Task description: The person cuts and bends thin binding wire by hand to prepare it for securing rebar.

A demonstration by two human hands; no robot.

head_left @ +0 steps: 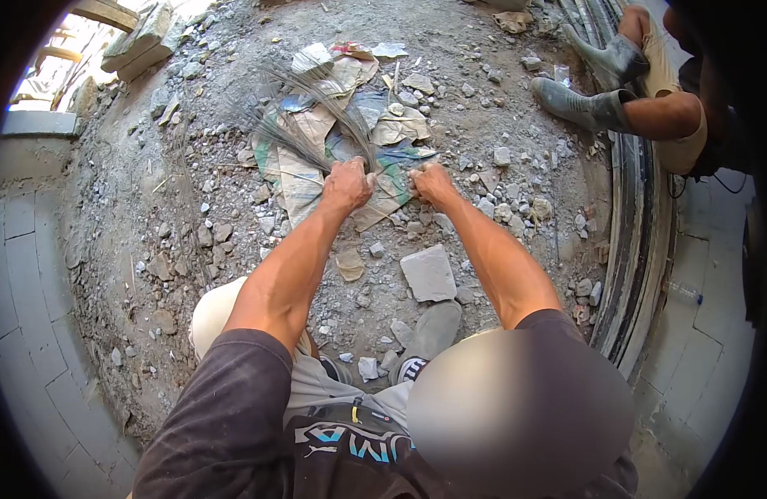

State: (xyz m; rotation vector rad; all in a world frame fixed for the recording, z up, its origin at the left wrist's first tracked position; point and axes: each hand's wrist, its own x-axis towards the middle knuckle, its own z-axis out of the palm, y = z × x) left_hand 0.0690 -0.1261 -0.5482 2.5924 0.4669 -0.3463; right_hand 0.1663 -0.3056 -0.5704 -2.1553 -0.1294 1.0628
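My left hand (348, 185) is closed round the lower end of a bundle of thin wires (304, 137), whose loose strands fan out up and to the left. Under the wires lie crumpled paper sacks (309, 187), beige with green and blue patches. To the right, my right hand (432, 183) has its fingers pinched together at the sacks' right edge, apart from my left hand. Whatever its fingertips hold, if anything, is too small to make out.
Gravel and broken stones cover the ground, with a pale block (428, 274) near my feet. At the upper right another person sits, grey boots (583, 106) stretched out over long dark bars (629, 249). Block walls (34, 274) stand on both sides.
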